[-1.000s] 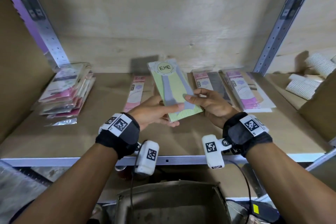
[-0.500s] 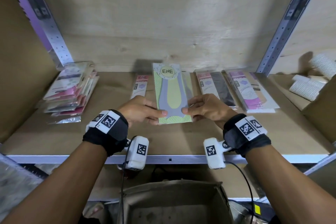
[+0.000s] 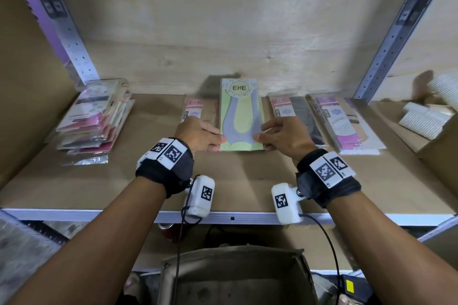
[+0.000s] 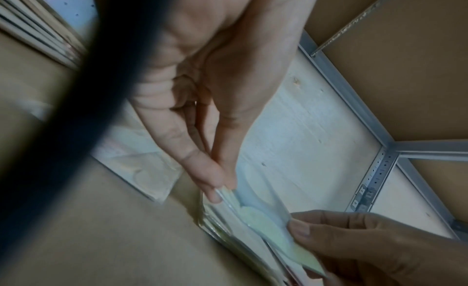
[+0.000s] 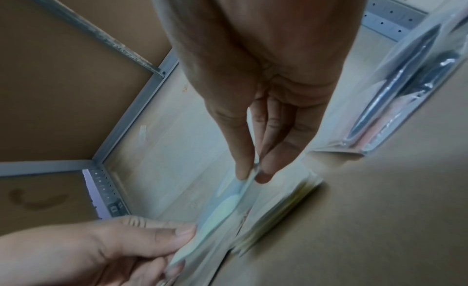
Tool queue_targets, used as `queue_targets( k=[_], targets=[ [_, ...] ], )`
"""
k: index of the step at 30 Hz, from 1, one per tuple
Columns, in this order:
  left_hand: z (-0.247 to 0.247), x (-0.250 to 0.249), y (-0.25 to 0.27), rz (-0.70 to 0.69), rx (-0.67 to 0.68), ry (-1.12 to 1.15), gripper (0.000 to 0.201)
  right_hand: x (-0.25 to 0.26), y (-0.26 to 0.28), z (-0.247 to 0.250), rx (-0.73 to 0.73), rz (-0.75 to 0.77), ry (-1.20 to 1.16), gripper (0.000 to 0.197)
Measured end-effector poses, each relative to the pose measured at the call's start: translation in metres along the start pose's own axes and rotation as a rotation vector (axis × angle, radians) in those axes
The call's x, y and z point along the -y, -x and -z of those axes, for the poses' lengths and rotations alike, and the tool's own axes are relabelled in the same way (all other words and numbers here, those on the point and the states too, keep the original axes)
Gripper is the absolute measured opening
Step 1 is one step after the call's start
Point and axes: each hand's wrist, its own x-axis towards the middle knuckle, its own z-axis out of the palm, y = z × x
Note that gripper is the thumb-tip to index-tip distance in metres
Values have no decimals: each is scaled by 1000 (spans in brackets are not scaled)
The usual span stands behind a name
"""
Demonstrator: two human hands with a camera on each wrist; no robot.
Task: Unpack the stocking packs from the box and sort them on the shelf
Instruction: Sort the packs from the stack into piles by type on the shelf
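A green stocking pack [image 3: 241, 116] marked ENE lies lengthwise at the middle of the shelf [image 3: 247, 181], on or just above a stack of like green packs [image 5: 278, 206]. My left hand [image 3: 218, 142] pinches its near left edge between thumb and fingers [image 4: 215, 190]. My right hand [image 3: 259, 138] pinches its near right edge the same way, as the fingertips [image 5: 244, 172] show in the right wrist view. The open cardboard box [image 3: 238, 277] sits below the shelf's front edge; its inside is mostly hidden.
A pink ENE pack [image 3: 194, 109] lies left of the green one. A dark-stocking pack [image 3: 295, 116] and a purple pack [image 3: 339, 121] lie to the right. A loose pile of packs [image 3: 96, 116] leans at far left. Metal uprights [image 3: 386, 44] frame the bay; white ribbed items [image 3: 426, 119] lie beyond.
The green pack was held tilted above the shelf; both hands have straightened it, moved it back and lowered it onto the middle stack.
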Motion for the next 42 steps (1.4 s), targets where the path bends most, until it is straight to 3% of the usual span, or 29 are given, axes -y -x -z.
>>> queue_targets(
  k=[5, 10, 16, 23, 30, 35, 42],
  targets=[
    [-13, -17, -17, 17, -2, -85, 27, 1, -19, 2, -130, 26, 164, 32],
    [-27, -20, -25, -27, -17, -209, 19, 3, -33, 5, -143, 2, 328, 44],
    [-34, -22, -31, 39, -15, -250, 25, 6, -35, 4, -73, -4, 435, 42],
    [-37, -21, -35, -14, -70, -342, 17, 9, -34, 0, -50, 16, 478, 38],
    [-36, -24, -38, 100, -39, -254, 28, 12, -34, -2, 13, 2, 553, 36],
    [-36, -20, -38, 53, -68, -299, 22, 13, -33, -1, 40, 0, 567, 36],
    [-33, -21, -36, 95, -47, -232, 34, 14, -32, -2, 61, -19, 609, 38]
  ],
)
